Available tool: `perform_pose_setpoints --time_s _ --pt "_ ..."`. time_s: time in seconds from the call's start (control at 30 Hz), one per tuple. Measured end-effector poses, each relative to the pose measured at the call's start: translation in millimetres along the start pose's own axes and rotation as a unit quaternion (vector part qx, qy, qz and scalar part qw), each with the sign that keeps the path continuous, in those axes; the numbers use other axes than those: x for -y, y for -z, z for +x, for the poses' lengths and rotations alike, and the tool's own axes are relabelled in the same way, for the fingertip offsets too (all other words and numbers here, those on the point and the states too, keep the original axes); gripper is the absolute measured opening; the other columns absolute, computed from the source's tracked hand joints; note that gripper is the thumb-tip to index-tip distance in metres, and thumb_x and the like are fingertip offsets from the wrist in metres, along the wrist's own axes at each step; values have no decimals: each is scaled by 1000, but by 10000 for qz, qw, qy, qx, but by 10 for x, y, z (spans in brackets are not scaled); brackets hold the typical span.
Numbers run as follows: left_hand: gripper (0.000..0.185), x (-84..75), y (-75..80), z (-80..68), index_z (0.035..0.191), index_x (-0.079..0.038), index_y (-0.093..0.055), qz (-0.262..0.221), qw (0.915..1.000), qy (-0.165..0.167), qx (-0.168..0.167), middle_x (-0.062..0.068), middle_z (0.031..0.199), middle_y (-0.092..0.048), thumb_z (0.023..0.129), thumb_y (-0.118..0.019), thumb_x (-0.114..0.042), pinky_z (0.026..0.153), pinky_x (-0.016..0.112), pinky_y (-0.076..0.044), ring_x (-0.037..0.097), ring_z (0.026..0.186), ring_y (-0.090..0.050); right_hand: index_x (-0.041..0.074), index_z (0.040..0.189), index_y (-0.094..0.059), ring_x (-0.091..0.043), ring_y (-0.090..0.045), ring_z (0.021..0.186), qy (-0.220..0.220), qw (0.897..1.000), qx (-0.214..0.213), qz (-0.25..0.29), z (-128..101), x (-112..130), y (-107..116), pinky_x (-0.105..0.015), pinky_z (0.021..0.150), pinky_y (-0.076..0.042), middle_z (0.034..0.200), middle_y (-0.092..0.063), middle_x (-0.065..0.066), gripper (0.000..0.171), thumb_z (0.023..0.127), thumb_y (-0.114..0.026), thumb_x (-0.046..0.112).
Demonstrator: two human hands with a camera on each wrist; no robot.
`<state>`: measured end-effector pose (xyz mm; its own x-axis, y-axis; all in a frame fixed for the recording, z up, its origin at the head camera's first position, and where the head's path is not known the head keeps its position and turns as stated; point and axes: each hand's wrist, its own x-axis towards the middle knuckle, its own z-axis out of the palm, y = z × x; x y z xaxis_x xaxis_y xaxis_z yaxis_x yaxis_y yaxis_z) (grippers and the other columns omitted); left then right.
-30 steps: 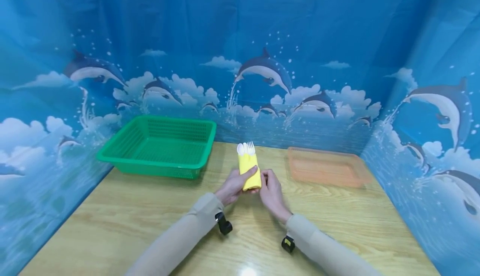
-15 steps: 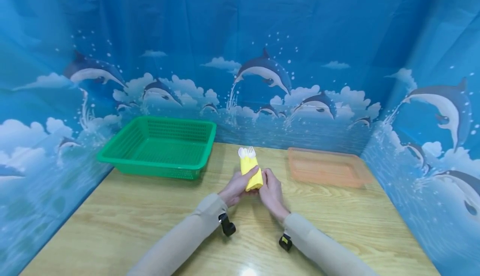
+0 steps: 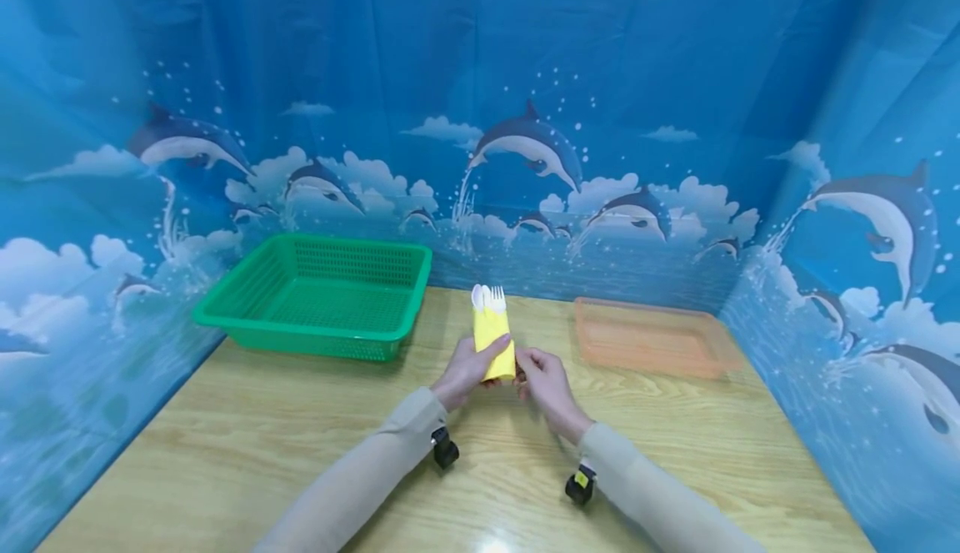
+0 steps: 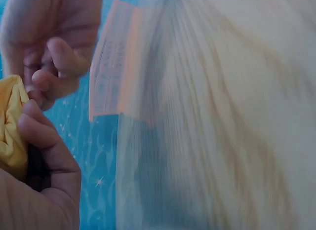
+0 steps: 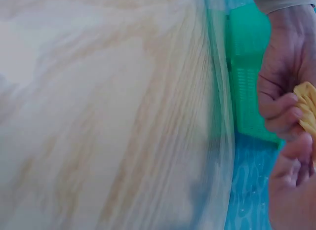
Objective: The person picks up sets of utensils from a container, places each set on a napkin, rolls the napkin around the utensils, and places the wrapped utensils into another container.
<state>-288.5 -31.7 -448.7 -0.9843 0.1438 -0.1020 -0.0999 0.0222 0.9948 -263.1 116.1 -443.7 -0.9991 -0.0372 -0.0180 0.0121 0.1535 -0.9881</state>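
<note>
Centrally, above the wooden bench (image 3: pixel 247 444), the left hand (image 3: pixel 467 369) grips a yellow napkin roll (image 3: pixel 495 343), thumb laid across its front and fingers curled behind. The roll stands nearly upright, held clear of the bench surface, with white plastic cutlery (image 3: pixel 487 297) protruding from its top: a fork's tines and two rounded heads can be made out. The right hand (image 3: pixel 546 379) has its fingers curled at the roll's lower right edge, pinching it there. A green perforated basket (image 3: pixel 225 307) sits at the rear left of the bench, well apart from the hands; an orange translucent tray (image 3: pixel 720 353) lies at the rear right. Both sleeves are beige. A blue backdrop (image 3: pixel 480 52) printed with dolphins and clouds encloses the bench. No brand, label or legible writing appears on any item.
</note>
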Motion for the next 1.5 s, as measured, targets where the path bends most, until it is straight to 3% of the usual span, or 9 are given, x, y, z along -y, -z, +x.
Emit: perform_pose_setpoints --time_s 0.17,0.3,0.47,0.6,0.7,0.8,1.13,1.33,1.5 --pt "45 -2 28 7 102 -2 -64 490 9983 -314 -80 5 74 -65 93 -62 -46 47 26 -49 13 52 -58 -1 107 -70 -21 -66 80 -184 9981 568 -183 10 -4 56 -27 59 -52 87 -72 -3 31 94 -67 27" --pt "46 -24 28 -17 98 -3 -64 881 9950 -444 -129 7 73 -67 96 -57 -48 45 27 -51 13 51 -59 -1 104 -71 -17 -64 74 -383 9932 1004 -449 2 50 95 -32 66 -55 82 -71 -4 31 91 -71 27" --pt "56 -38 52 -28 90 -3 -65 1065 9938 -306 -55 8 68 -66 98 -49 -55 47 33 -54 15 50 -61 -2 105 -70 -13 -61 65 -629 9890 1227 -543 -2 88 122 -34 70 -56 81 -72 -3 30 89 -72 24" --pt "52 -43 123 14 98 -1 -67 786 9949 -219 586 8 76 -70 97 -54 -51 54 29 -55 13 60 -65 -5 104 -69 -12 -60 63 -532 9916 1098 -429 -3 82 140 -30 65 -55 81 -72 -4 28 89 -72 18" --pt "41 -54 193 48 107 1 -65 674 9902 -120 1216 9 87 -72 94 -65 -38 60 28 -56 13 70 -67 -7 103 -68 -13 -62 65 -419 9936 982 -362 -5 65 157 -28 63 -55 81 -70 -5 26 89 -71 14" --pt "36 -64 244 64 111 0 -64 763 9852 -42 1536 9 92 -72 91 -71 -29 64 30 -57 14 74 -68 -7 104 -69 -14 -63 65 -360 9944 927 -361 -8 38 172 -31 66 -57 82 -70 -6 25 90 -70 14" --pt "40 -51 184 47 111 1 -63 671 9842 -803 1431 13 92 -71 97 -61 -36 67 34 -59 18 74 -69 0 118 -66 -14 -65 85 -85 9996 266 28 85 89 145 -31 70 -58 102 -69 -10 32 97 -62 24" --pt "41 -19 105 33 113 -2 -64 699 9826 -879 1477 12 91 -71 97 -60 -39 67 36 -59 19 74 -69 6 124 -64 -15 -63 96 -361 9983 -284 358 280 235 139 -28 75 -56 116 -66 -10 38 97 -61 32" --pt "42 -3 52 34 111 -3 -65 781 9807 -1009 1482 11 90 -71 96 -60 -43 65 33 -58 19 73 -69 3 122 -65 -13 -63 93 -499 9946 -373 829 381 281 107 -27 75 -57 113 -67 -9 38 97 -62 31"
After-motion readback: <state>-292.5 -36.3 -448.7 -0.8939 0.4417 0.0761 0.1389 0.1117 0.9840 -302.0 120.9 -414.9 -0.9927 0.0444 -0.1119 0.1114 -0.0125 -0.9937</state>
